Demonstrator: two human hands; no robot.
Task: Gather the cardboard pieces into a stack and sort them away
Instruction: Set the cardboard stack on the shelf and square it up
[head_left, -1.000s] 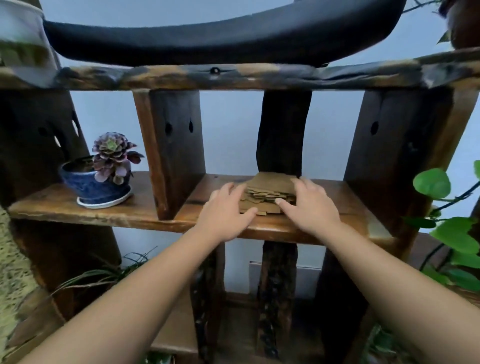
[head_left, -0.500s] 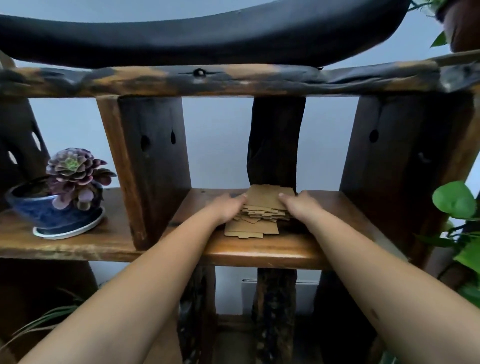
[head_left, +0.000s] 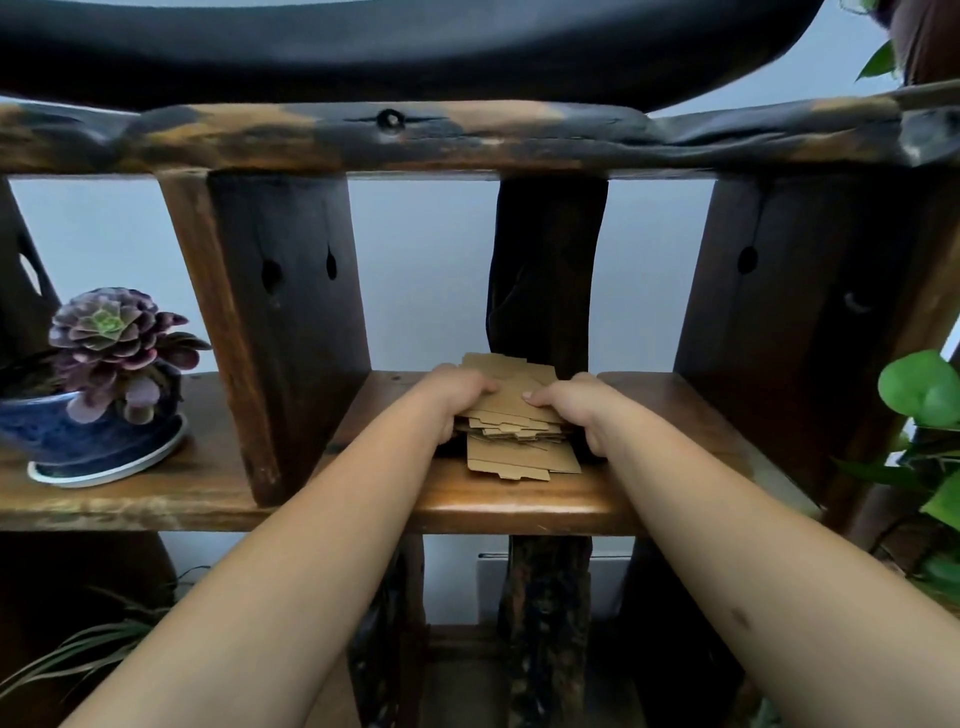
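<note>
A loose stack of brown cardboard pieces (head_left: 514, 415) lies on the wooden shelf board (head_left: 519, 506), in the middle compartment in front of a dark upright post. My left hand (head_left: 452, 397) grips the stack's left side, thumb over the top sheet and fingers curled down its edge. My right hand (head_left: 576, 410) grips the right side the same way. The lower sheets stick out towards me, uneven. The stack's far end and sides are partly hidden by my hands.
A purple succulent in a blue pot (head_left: 104, 379) on a white saucer stands on the shelf to the left, beyond a thick wooden upright (head_left: 275, 332). Another upright (head_left: 779, 322) bounds the compartment on the right. Green leaves (head_left: 919, 389) hang at the right edge. A beam (head_left: 389, 135) runs overhead.
My hands went from lying over the front of the stack to gripping its two sides, thumbs on top. The view has moved closer to the shelf.
</note>
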